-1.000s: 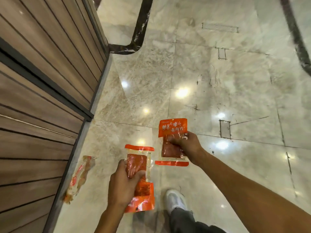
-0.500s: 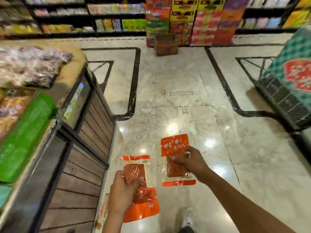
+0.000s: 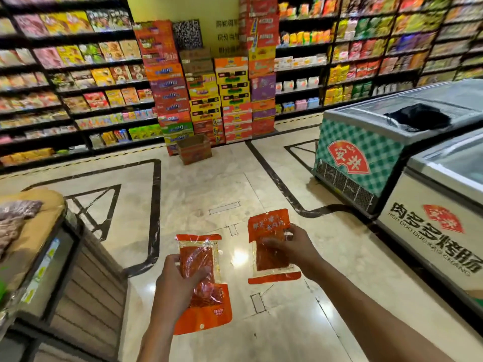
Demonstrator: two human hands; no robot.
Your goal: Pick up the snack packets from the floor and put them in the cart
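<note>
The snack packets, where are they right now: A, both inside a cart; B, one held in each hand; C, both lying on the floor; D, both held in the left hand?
B: the left hand grips one snack packet and the right hand grips the other packet, both held up above the floor.

ahead: open floor point(image 3: 209, 184) | left: display stand point(image 3: 78, 270) | right: freezers point(image 3: 366, 142) | far: boxes point(image 3: 203, 100)

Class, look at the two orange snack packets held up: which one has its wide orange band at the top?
The packet in the right hand: right packet has its printed orange band uppermost. The left hand holds the left packet with that band lowest.
</note>
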